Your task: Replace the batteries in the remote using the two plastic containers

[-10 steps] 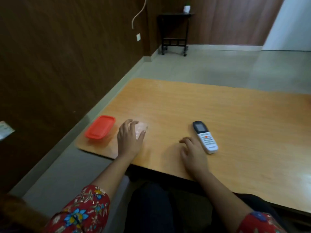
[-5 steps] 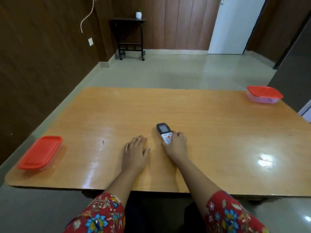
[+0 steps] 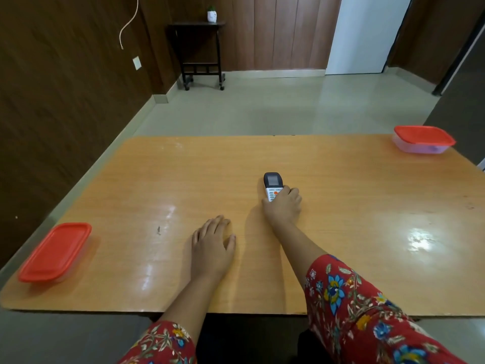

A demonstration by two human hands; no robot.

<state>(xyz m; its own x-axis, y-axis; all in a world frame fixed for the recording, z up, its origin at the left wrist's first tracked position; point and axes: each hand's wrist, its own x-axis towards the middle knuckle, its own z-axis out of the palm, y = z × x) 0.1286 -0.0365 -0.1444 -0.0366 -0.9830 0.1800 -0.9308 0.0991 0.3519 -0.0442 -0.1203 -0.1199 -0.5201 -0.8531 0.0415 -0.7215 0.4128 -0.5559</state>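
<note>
At table (image 3: 183,179) centre I see the remote (image 3: 273,185), screen up, its near end grasped by the right hand (image 3: 284,207), fingers curled round it. At the remote's 7 o'clock the left hand (image 3: 212,244) lies flat and released. Two red-lidded boxes (both closed): near container (image 3: 55,252) at 8 o'clock, far container (image 3: 423,139) at 2 o'clock.

My right hand (image 3: 284,207) covered the remote's (image 3: 273,183) lower half; the far-right corner container's (image 3: 420,147) contents were too blurred to tell.
</note>
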